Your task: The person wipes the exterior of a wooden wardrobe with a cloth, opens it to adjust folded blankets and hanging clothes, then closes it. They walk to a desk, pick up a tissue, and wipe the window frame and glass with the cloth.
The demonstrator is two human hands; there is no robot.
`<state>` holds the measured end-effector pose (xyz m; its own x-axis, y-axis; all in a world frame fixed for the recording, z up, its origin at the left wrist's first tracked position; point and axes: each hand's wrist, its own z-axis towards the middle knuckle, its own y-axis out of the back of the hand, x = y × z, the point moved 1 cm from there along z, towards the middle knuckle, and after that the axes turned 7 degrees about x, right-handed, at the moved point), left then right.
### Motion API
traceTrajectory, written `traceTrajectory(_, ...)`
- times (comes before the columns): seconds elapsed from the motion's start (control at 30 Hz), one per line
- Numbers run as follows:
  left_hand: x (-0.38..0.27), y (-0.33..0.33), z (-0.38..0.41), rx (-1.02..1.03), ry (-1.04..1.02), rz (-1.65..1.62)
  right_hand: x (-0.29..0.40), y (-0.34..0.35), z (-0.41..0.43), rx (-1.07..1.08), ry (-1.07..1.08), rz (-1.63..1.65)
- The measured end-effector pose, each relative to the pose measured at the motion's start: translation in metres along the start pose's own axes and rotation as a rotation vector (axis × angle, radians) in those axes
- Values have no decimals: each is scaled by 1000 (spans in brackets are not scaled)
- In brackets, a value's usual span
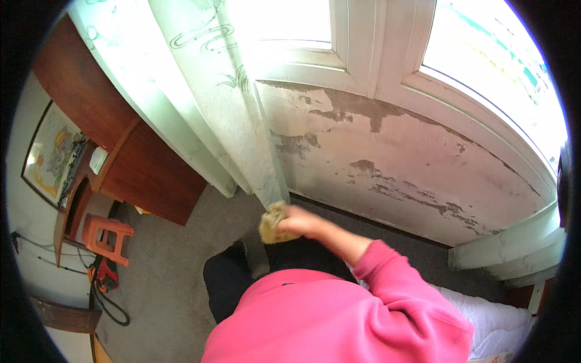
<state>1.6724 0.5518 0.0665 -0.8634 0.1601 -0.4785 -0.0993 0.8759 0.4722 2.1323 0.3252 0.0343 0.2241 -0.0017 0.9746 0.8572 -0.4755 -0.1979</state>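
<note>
My right hand (pixel 297 221) is closed on a crumpled yellowish cloth (pixel 271 227), held low in front of my body and slightly blurred. Just beyond it, the lower end of a pale patterned curtain (pixel 245 136) hangs close to the cloth; whether they touch I cannot tell. My left hand is out of view. Past the curtain stands a wall (pixel 408 159) with peeling paint, below white window frames (pixel 379 50).
A brown wooden cabinet (pixel 154 177) stands left of the curtain. Further left are an orange plastic stool (pixel 109 236), a red device with a black hose (pixel 108 274) and cables. Another curtain (pixel 513 249) and pale bedding (pixel 485 317) lie to the right.
</note>
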Motion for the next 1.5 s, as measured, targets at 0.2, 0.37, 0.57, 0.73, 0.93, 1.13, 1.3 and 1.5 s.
traceTrajectory(0.2,-2,-6,-10,13,81,-170,-49,-70,46,295,-123,447)
traceTrajectory(0.37,2,-10,-14,25,117,-280,-48,-86,30,394,-182,503)
traceTrajectory(0.57,3,-14,-21,39,151,-400,-49,-71,32,389,-241,672)
traceTrajectory(0.73,27,-25,-52,36,163,-612,-62,-78,40,371,-282,742)
traceTrajectory(0.93,44,-32,-89,104,35,-919,-71,-57,49,311,-311,645)
traceTrajectory(1.13,81,-54,-121,56,80,-1246,-71,-67,54,239,-467,685)
traceTrajectory(1.3,77,-83,-150,-138,231,-1415,-97,-52,75,334,-684,667)
traceTrajectory(1.5,119,-134,-200,-529,685,-1238,-92,-58,89,347,-935,577)
